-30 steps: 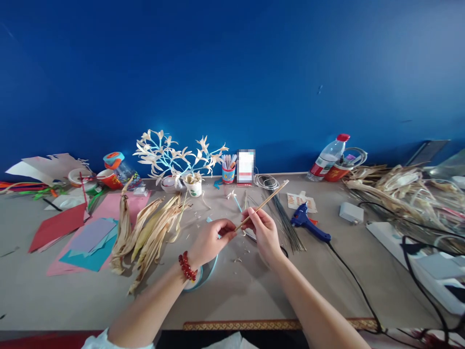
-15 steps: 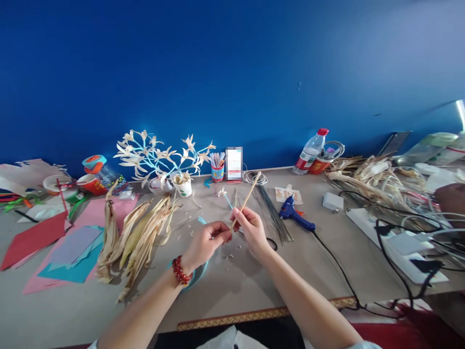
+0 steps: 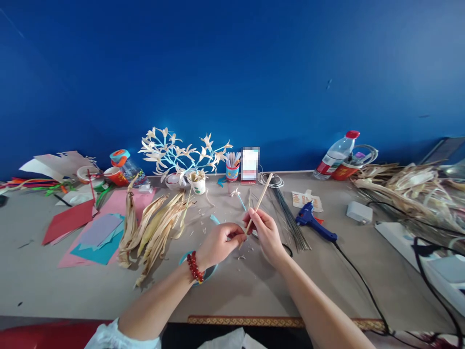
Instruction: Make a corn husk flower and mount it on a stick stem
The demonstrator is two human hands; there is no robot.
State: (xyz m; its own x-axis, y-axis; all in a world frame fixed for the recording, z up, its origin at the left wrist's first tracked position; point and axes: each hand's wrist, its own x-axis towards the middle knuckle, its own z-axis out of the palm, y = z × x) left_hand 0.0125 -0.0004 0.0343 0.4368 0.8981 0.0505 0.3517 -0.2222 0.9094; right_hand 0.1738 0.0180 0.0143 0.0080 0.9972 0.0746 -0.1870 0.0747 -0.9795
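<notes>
Between my two hands a slim pale wooden stick (image 3: 265,190) slants up and away. My left hand (image 3: 222,244), with a red bead bracelet at the wrist, pinches its lower end. Higher on the stick, the closed fingers of my right hand (image 3: 267,235) grip it. Whether any husk is wrapped around it at the fingertips is too small to tell. A small cream flower on a blue stem (image 3: 237,195) lies just beyond my hands. Partly hidden scissors (image 3: 286,249) lie beside my right hand. A blue roll (image 3: 209,275) sits under my left wrist.
Dried corn husks (image 3: 160,232) and coloured paper (image 3: 103,242) lie left. Husk flowers (image 3: 185,150) stand in cups behind. A blue glue gun (image 3: 316,222), wires (image 3: 292,218), a bottle (image 3: 336,155) and a power strip (image 3: 403,247) are to the right. A phone (image 3: 250,164) leans at the back.
My view has turned slightly left, so everything sits farther right in the picture. Both hands keep hold of the wooden stick, with little change in their grip.
</notes>
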